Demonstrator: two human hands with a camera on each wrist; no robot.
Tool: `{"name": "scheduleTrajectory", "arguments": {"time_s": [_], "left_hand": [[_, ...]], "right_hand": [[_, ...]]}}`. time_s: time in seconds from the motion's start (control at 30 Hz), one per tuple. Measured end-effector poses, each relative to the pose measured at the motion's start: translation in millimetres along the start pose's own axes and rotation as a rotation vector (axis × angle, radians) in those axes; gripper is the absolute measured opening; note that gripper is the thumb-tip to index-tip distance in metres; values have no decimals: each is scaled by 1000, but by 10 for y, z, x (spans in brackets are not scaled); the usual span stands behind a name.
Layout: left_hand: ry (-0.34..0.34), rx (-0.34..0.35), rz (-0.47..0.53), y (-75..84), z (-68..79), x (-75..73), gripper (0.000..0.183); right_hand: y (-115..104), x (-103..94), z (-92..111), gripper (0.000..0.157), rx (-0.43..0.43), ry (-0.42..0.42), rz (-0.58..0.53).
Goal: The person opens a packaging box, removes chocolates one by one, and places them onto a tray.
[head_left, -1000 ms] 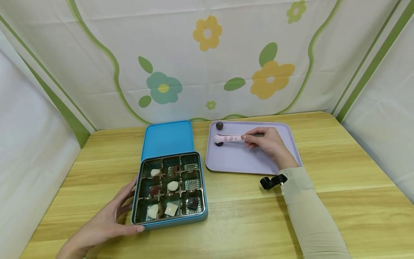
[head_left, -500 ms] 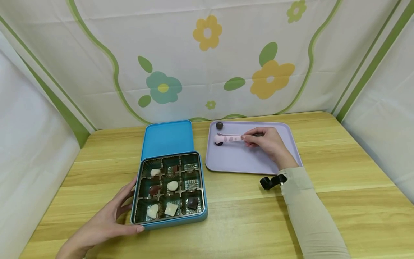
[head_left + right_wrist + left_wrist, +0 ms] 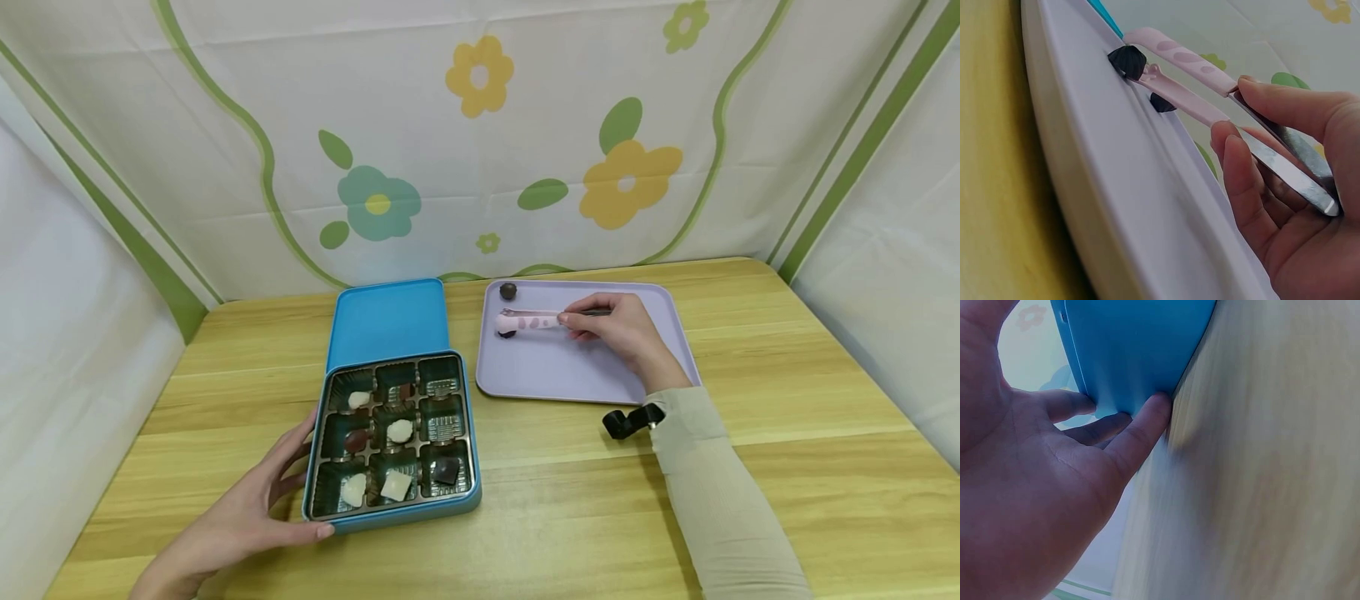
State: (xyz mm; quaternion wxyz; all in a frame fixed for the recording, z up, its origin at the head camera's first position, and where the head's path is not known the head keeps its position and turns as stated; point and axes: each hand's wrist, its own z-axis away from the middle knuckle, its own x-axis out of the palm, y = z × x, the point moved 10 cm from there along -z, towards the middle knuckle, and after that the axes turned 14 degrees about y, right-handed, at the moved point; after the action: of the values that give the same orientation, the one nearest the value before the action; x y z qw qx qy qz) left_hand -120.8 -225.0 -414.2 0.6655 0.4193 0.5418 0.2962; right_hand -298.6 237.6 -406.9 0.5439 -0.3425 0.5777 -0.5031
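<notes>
My left hand (image 3: pixel 258 500) rests at the near left corner of a blue tin (image 3: pixel 408 518), thumb along the front, fingertips touching its side (image 3: pixel 1129 356). The tin's divided dark insert holds several white and brown chocolates, among them a white square (image 3: pixel 396 485) and a dark square (image 3: pixel 447 471). My right hand (image 3: pixel 615 333) pinches pink-and-metal tongs (image 3: pixel 1185 59) with paw-shaped tips over a lilac tray (image 3: pixel 570 375). The tips stand on either side of a dark chocolate (image 3: pixel 1129 61), slightly parted. Another round dark chocolate (image 3: pixel 508 291) sits at the tray's back left.
A blue lid (image 3: pixel 390 321) lies behind the tin, partly under or against its back edge. The wooden table (image 3: pixel 555 500) reaches a flower-printed cloth (image 3: pixel 465 167) at the back. White cloth walls stand left and right. A black wrist mount (image 3: pixel 626 423) juts from the right sleeve.
</notes>
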Motion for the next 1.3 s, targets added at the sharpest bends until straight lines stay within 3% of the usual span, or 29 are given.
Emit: {"name": "scheduleTrajectory", "arguments": {"time_s": [0.5, 1.3], "left_hand": [[15, -38, -29, -31, 77, -19, 120], [16, -31, -26, 6, 91, -17, 121]], "right_hand": [[-64, 44, 8, 41, -43, -1, 33], [-121, 13, 41, 41, -52, 6, 33]]}}
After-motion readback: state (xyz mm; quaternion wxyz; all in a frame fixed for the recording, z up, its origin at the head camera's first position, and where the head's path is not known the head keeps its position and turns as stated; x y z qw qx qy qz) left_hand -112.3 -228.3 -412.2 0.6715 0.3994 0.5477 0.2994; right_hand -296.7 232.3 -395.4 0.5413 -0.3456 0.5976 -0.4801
